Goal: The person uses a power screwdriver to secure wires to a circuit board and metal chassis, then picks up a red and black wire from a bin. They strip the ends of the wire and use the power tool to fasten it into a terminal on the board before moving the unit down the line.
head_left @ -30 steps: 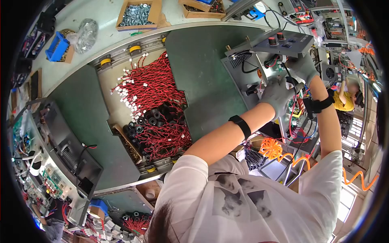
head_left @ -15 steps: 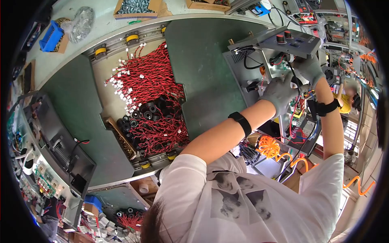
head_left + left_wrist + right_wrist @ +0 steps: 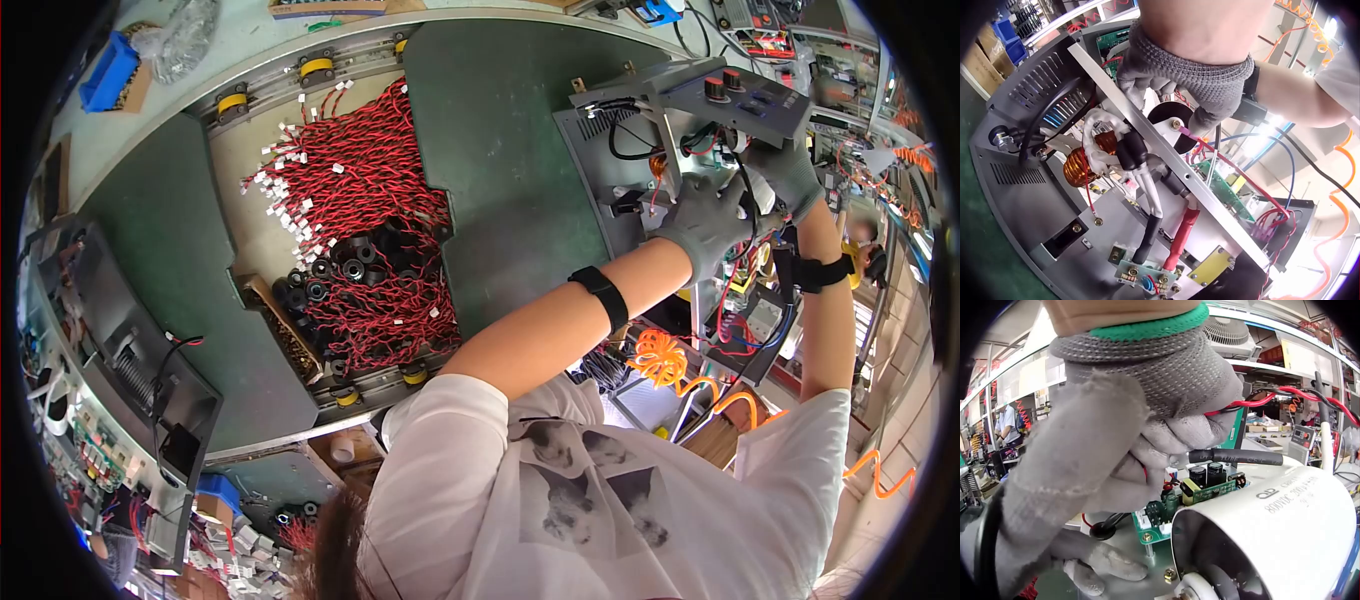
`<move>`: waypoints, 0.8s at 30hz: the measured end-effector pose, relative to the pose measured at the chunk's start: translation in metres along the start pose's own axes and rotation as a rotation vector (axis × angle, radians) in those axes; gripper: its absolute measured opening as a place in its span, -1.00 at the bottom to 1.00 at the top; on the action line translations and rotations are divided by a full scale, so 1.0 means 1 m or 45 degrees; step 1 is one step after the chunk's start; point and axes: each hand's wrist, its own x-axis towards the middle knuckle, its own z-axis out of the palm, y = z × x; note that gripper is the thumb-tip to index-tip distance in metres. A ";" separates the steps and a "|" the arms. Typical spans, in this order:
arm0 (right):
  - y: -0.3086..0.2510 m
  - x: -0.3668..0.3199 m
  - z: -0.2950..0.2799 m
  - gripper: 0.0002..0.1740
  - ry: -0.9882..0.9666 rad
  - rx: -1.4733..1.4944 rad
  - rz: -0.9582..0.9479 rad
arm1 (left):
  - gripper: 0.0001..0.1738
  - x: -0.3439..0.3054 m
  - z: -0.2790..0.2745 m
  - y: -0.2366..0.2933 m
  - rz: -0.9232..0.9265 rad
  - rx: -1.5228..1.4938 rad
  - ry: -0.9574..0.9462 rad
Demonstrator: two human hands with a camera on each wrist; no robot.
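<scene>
Both gloved hands work inside an opened grey machine whose front panel [image 3: 740,100] carries red knobs. My left hand [image 3: 705,220] reaches past a metal divider [image 3: 1147,140]; in the left wrist view its thumb lies close to a bolted terminal [image 3: 1175,124]. In the right wrist view, fairly straight left fingertips [image 3: 1113,559] extend low over the metal plate. My right hand [image 3: 1166,419] curls its fingers round red and black wires [image 3: 1260,400]; a black sleeved cable [image 3: 1235,456] ends by its fingertips. A white capacitor [image 3: 1285,519] lies below, beside a green circuit board [image 3: 1204,494].
Red twisted wires [image 3: 360,170] and black rings [image 3: 355,270] fill a recess in the green bench [image 3: 510,170]. Another grey machine case [image 3: 130,350] stands at left. Orange coiled hose [image 3: 660,355] hangs near the body. A copper coil [image 3: 1082,165] sits beside the divider.
The head view has shifted, so the bench slides left and upward in it. Both hands stay inside the machine, with only slight movement.
</scene>
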 end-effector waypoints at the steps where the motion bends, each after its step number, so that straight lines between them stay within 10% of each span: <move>1: 0.003 0.000 -0.001 -0.78 -0.064 -0.131 -0.091 | 0.05 0.000 0.001 0.000 0.010 0.012 0.006; 17: -0.012 -0.004 0.027 -0.65 0.189 0.449 0.378 | -0.16 -0.001 0.007 0.002 -0.017 -0.002 0.017; 24: -0.089 -0.030 -0.028 -0.76 -0.156 -0.517 0.414 | -0.27 -0.011 0.034 -0.009 0.058 -0.164 0.235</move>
